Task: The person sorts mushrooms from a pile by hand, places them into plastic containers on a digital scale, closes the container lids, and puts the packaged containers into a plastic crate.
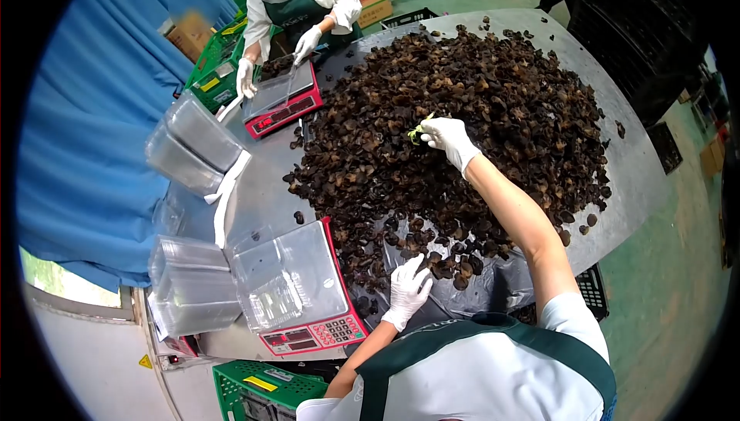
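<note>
Greenish strands (417, 133) jut from the pinching right hand (449, 141); the left hand (409, 291) splays loosely.

green scrap (417, 132) partly hidden by right hand (451, 140), type unclear. digits on near scale (336, 331) too small to read. green crate (302, 392) by near edge of tabletop (641, 178) cropped at bottom. co-worker (299, 11) past far edge: head blurred.

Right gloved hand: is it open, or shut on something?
Shut: the right hand's thumb and fingers pinch a yellow-green strand, which sticks out past the fingertips against the dark mushroom pile.
</note>
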The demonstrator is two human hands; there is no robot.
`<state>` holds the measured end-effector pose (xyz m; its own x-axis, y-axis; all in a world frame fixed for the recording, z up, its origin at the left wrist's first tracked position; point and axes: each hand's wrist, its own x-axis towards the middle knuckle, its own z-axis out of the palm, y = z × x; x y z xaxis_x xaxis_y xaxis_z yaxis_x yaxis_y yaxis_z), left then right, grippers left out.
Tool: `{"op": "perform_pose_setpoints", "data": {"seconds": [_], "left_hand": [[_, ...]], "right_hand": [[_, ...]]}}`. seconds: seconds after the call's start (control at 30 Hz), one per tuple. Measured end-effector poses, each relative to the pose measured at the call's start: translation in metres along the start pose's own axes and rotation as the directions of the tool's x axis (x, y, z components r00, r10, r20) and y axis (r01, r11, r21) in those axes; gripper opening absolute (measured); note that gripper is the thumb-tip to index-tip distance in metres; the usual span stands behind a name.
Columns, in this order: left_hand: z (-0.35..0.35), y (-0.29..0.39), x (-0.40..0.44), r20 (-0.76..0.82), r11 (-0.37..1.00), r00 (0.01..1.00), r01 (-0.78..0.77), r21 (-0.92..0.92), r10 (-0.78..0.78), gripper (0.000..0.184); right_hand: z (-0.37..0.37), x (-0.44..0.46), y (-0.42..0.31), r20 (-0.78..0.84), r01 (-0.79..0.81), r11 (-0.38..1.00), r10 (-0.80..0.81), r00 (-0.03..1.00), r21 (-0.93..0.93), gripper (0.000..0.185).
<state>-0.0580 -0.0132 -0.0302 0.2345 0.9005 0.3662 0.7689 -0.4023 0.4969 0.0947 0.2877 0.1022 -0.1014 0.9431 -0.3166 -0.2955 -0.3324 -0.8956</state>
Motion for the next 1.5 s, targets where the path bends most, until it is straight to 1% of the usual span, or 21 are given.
{"op": "perform_pose_setpoints", "data": {"seconds": [0.27, 0.33, 0.47, 0.57, 0.73, 0.77, 1.0, 1.23, 1.33, 1.4, 1.47, 1.5], "left_hand": [[0.001, 0.000, -0.001, -0.033, 1.000, 0.999, -0.007, -0.007, 0.006, 0.031], [0.001, 0.000, -0.001, -0.038, 1.000, 0.999, -0.012, -0.002, 0.012, 0.031], [0.000, 0.002, -0.002, -0.036, 1.000, 0.999, -0.007, -0.006, 0.006, 0.030], [0.001, 0.000, -0.002, -0.057, 1.000, 0.998, -0.022, -0.014, 0.021, 0.029], [-0.003, 0.002, -0.001, -0.068, 0.999, 0.997, -0.040, -0.023, 0.038, 0.028], [-0.004, 0.002, -0.001, -0.056, 0.999, 0.998, -0.031, -0.025, 0.030, 0.028], [-0.001, -0.001, -0.004, -0.050, 0.999, 0.998, -0.030, -0.027, 0.028, 0.027], [0.002, -0.003, -0.006, -0.042, 0.999, 0.999, -0.030, -0.032, 0.028, 0.027], [0.002, -0.003, -0.004, -0.088, 0.998, 0.994, -0.066, -0.014, 0.065, 0.027], [0.003, -0.004, -0.005, -0.077, 0.998, 0.995, -0.061, -0.004, 0.060, 0.027], [0.006, -0.005, -0.007, -0.035, 1.000, 0.999, -0.022, -0.004, 0.022, 0.027], [0.006, -0.005, -0.007, -0.046, 0.999, 0.998, -0.031, -0.010, 0.030, 0.027]], "right_hand": [[0.003, -0.005, -0.003, -0.002, -0.007, 1.000, 0.007, 1.000, -0.008, 0.010], [0.001, -0.002, -0.001, 0.005, -0.020, 0.999, 0.020, 1.000, -0.043, 0.011], [-0.003, -0.002, 0.002, 0.022, 0.011, 1.000, -0.010, 1.000, -0.027, 0.010], [-0.001, 0.005, 0.002, 0.004, -0.002, 0.998, 0.002, 1.000, -0.068, 0.008], [0.003, 0.005, 0.003, -0.001, 0.007, 0.999, -0.007, 1.000, -0.031, 0.010], [0.003, 0.003, 0.004, 0.021, 0.023, 0.999, -0.023, 1.000, -0.023, 0.011], [0.000, 0.001, 0.002, 0.045, 0.043, 0.998, -0.041, 0.998, -0.044, 0.011], [-0.014, -0.002, -0.010, -0.006, 0.021, 1.000, -0.021, 1.000, -0.023, 0.010], [-0.018, -0.007, -0.009, -0.013, 0.029, 1.000, -0.029, 0.999, -0.008, 0.009], [-0.020, -0.005, -0.007, -0.016, 0.015, 1.000, -0.016, 1.000, -0.010, 0.009], [-0.021, -0.005, -0.004, -0.018, 0.030, 0.999, -0.031, 0.999, -0.020, 0.008], [-0.023, -0.004, -0.002, -0.015, 0.032, 0.999, -0.032, 0.999, -0.010, 0.008]]}}
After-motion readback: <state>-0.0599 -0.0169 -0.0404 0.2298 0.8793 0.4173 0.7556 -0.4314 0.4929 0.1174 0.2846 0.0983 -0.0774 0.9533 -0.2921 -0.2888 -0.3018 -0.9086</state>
